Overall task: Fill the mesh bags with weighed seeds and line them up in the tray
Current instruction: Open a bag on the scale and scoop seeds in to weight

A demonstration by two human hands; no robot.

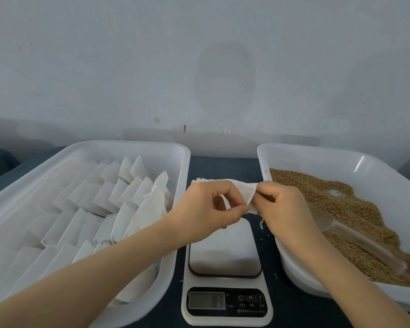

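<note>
Both hands hold one white mesh bag [243, 189] in the air above the far end of the white kitchen scale [225, 256]. My left hand [206, 207] pinches the bag's left side between thumb and fingers. My right hand [282, 204] pinches its right edge. The scale's display [207, 300] shows a small reading. At the left, a white tray [133, 147] holds several white mesh bags [109, 197] laid in overlapping rows. At the right, a second white tray [317, 152] holds brown seeds [355, 209], with a clear scoop [365, 242] lying in them.
Both trays and the scale stand on a dark blue tabletop [223, 166]. A pale wall rises just behind them. A few stray seeds lie on the tabletop between the scale and the seed tray.
</note>
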